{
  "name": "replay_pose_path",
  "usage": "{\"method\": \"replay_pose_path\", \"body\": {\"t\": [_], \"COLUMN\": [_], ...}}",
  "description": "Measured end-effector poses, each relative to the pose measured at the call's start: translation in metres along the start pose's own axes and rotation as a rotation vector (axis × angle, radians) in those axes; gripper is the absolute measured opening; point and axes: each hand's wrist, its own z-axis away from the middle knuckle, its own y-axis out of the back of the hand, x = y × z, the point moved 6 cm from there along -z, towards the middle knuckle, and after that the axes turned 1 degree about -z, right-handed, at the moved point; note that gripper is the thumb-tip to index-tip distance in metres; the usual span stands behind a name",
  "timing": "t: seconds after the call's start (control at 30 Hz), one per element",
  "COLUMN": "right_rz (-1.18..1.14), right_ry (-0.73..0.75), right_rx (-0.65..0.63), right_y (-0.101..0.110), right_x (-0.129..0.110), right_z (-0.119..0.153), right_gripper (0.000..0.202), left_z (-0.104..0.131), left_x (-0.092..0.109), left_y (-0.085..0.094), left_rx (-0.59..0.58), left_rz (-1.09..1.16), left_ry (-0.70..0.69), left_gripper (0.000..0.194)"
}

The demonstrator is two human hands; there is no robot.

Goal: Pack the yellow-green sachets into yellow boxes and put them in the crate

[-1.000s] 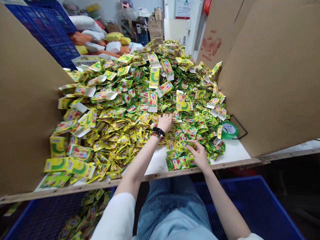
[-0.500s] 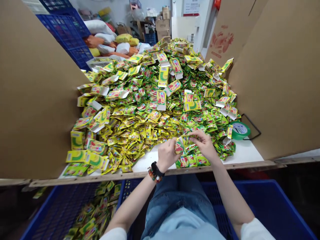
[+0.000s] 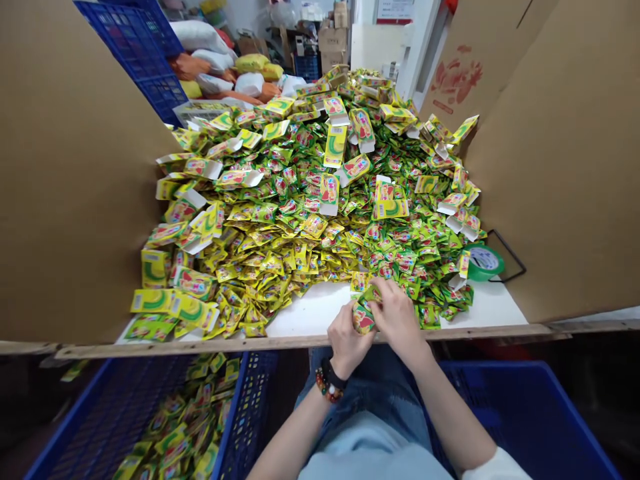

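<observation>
Just above the table's front edge, my left hand is closed round a small printed carton in green, red and yellow. My right hand pinches a green candy sachet against the carton's upper end. Fingers partly cover both, so how far the sachet sits inside cannot be seen. Beyond my hands, yellow sachets are heaped to the left and green sachets to the right. Several cartons with open flaps, among them an upright yellow one, lie scattered on the heap.
Cardboard walls flank the white tabletop. A green tape roll lies at the right beside a black wire frame. Below the edge stand a blue crate with filled cartons and another blue crate at the right.
My right hand has come down and left, bringing the sachet against the carton. My left hand has shifted slightly right and lower, still holding the carton. The view has tilted a little.
</observation>
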Motion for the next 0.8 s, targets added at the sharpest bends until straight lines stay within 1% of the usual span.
{"method": "replay_pose_path", "body": {"t": [0.1, 0.17, 0.23, 0.27, 0.3, 0.37, 0.43, 0.5, 0.57, 0.6, 0.63, 0.67, 0.7, 0.73, 0.77, 0.8], "right_rz": [0.063, 0.042, 0.018, -0.001, -0.030, -0.105, -0.149, -0.170, -0.265, -0.354, -0.461, -0.575, -0.688, -0.798, -0.902, -1.000], "right_ry": [0.069, 0.126, 0.158, 0.174, 0.194, 0.234, 0.253, 0.264, 0.283, 0.263, 0.209, 0.126, 0.022, -0.085, -0.178, -0.247], "right_rx": [0.058, 0.151, 0.273, 0.314, 0.326, 0.277, 0.185, 0.075, -0.032, -0.050, -0.026, 0.029, 0.090, 0.121, 0.099, 0.025], "right_y": [-0.004, -0.005, -0.005, -0.007, -0.010, -0.019, -0.025, -0.028, -0.030, -0.030, -0.030, -0.030, -0.032, -0.038, -0.047, -0.058], "right_x": [-0.008, -0.009, -0.009, -0.009, -0.009, -0.012, -0.016, -0.018, -0.017, -0.014, -0.008, 0.001, 0.011, 0.020, 0.027, 0.029], "right_z": [0.012, 0.017, 0.022, 0.024, 0.027, 0.032, 0.037, 0.041, 0.042, 0.041, 0.039, 0.036, 0.034, 0.033, 0.032, 0.032], "right_gripper": [0.037, 0.031, 0.023, 0.019, 0.017, 0.020, 0.028, 0.036, 0.038, 0.037, 0.036, 0.038, 0.045, 0.055, 0.065, 0.070], "left_z": [0.007, 0.008, 0.008, 0.009, 0.009, 0.011, 0.013, 0.015, 0.017, 0.017, 0.016, 0.015, 0.014, 0.013, 0.013, 0.012], "left_x": [-0.003, -0.004, -0.004, -0.003, -0.003, -0.004, -0.006, -0.007, -0.010, -0.012, -0.014, -0.015, -0.014, -0.013, -0.011, -0.008], "left_y": [-0.001, 0.000, 0.001, 0.001, 0.001, 0.002, 0.002, 0.002, 0.004, 0.006, 0.008, 0.009, 0.011, 0.012, 0.013, 0.014], "left_rx": [0.027, 0.050, 0.056, 0.059, 0.066, 0.089, 0.106, 0.108, 0.119, 0.127, 0.136, 0.147, 0.155, 0.161, 0.165, 0.167], "left_rz": [0.014, 0.022, 0.046, 0.064, 0.081, 0.108, 0.113, 0.108, 0.111, 0.119, 0.132, 0.147, 0.161, 0.172, 0.178, 0.176], "left_ry": [0.026, 0.020, -0.016, -0.036, -0.050, -0.059, -0.060, -0.072, -0.060, -0.045, -0.032, -0.032, -0.051, -0.092, -0.153, -0.222], "left_gripper": [0.041, 0.045, 0.049, 0.048, 0.045, 0.038, 0.035, 0.039, 0.048, 0.055, 0.061, 0.067, 0.070, 0.071, 0.068, 0.065]}}
